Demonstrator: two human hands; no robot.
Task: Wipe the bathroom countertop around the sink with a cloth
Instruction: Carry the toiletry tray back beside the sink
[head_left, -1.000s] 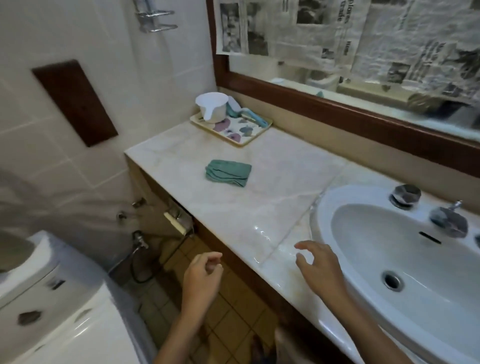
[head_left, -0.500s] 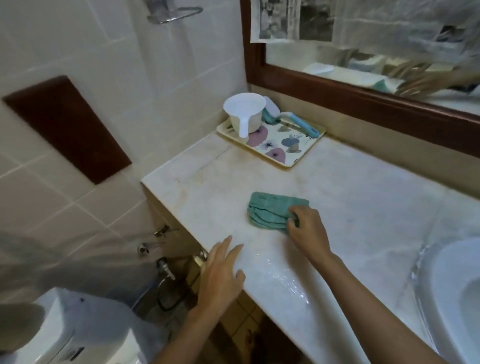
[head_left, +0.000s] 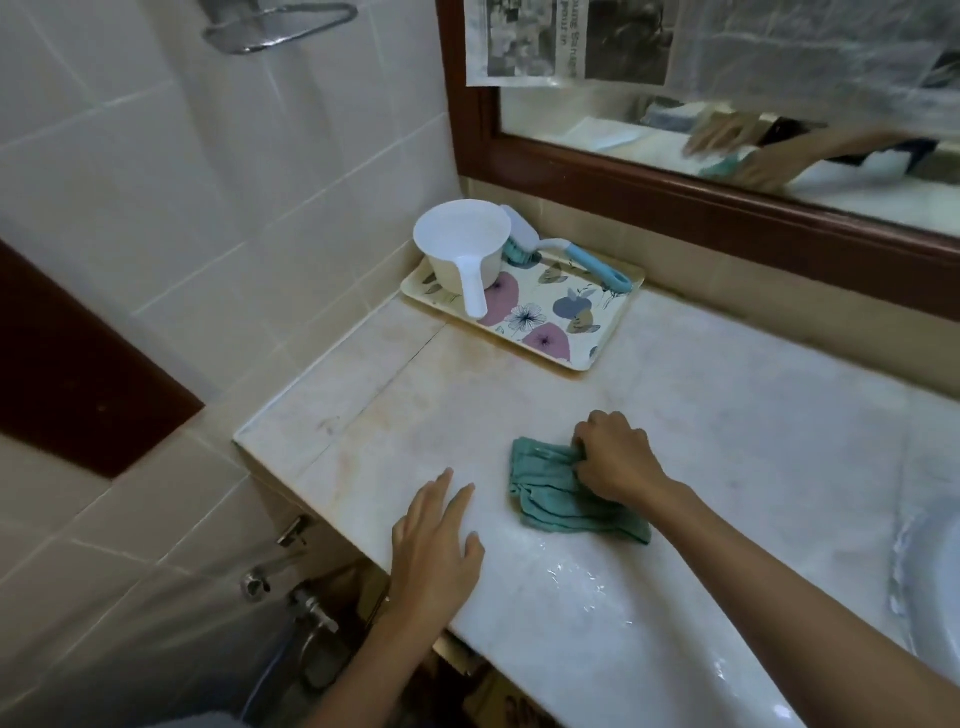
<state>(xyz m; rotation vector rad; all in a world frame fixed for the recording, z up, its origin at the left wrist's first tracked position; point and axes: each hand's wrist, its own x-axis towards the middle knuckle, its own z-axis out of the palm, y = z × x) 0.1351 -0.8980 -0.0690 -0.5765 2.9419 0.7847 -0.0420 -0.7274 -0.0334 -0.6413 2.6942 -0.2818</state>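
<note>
Cloth (head_left: 563, 493), green, crumpled on marble worktop (head_left: 727, 415), left of sink (head_left: 935, 587). Right hand (head_left: 615, 457) fingers curled, gripping cloth. Left hand (head_left: 434, 545) flat near worktop front edge, fingers straight.

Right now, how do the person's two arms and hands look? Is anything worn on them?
Both are bare. The left hand and the right hand have no gloves, and no ring, watch or bracelet shows on them. The left forearm and the right forearm are uncovered down to the picture's lower edge; no sleeve comes into view. No tattoo or other marking shows.
</note>
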